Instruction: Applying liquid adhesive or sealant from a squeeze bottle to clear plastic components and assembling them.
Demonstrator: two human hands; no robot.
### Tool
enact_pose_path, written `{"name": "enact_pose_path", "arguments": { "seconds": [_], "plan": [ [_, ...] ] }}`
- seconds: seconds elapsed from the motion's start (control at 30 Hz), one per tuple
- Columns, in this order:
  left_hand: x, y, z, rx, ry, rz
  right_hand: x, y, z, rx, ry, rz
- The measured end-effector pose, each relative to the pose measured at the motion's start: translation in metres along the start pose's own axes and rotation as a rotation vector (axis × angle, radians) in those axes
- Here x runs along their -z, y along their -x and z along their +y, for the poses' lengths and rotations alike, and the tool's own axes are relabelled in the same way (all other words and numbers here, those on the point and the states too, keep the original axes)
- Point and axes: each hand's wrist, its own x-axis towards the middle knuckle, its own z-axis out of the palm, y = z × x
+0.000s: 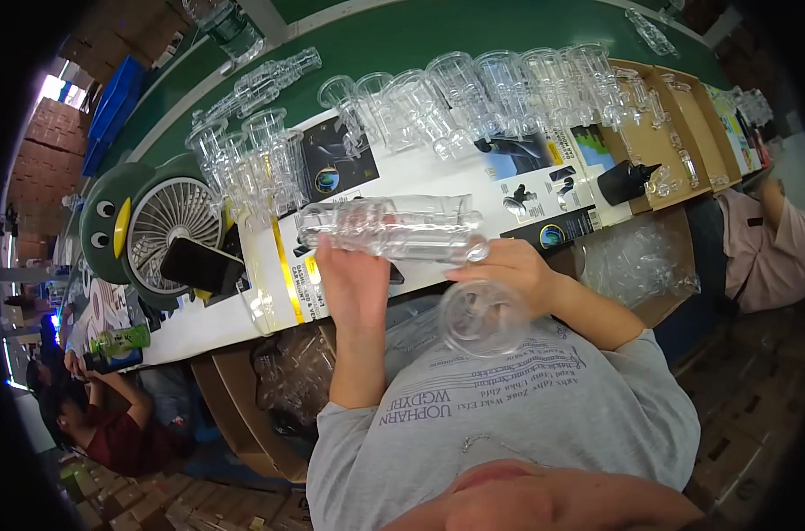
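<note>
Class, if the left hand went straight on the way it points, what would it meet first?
Beyond the tube that the left hand holds, probably the leftmost glass of the long row; depth is unclear, so it might pass above.

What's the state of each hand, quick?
Left hand: closed, holding a clear, glass-like cylindrical vessel.
Right hand: fingers curled at the vessel's right end, near a clear round-rimmed piece; cannot tell what it grips.
</note>
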Motion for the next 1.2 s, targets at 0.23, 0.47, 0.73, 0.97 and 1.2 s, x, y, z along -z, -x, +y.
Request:
{"name": "enact_pose_path", "arguments": {
  "seconds": [0.23,0.47,0.73,0.97,1.2],
  "plan": [
    [0.000,0.002,0.034,-0.187,0.189,-0.174,-0.002,0.025,-0.018,-0.597,-0.717,0.186],
    [-0.004,0.002,0.046,-0.312,0.099,-0.389,-0.002,0.006,-0.020,-0.897,-1.064,-0.266],
    [0.000,0.004,0.045,-0.271,0.058,-0.462,-0.008,-0.002,-0.017,-0.952,-1.023,-0.482],
    [0.002,0.003,0.041,-0.235,-0.013,-0.545,-0.008,-0.001,-0.017,-0.897,-0.913,-0.526],
    [0.003,0.002,0.040,-0.199,0.009,-0.575,-0.007,-0.002,-0.017,-0.853,-0.872,-0.541]
  ]
}}
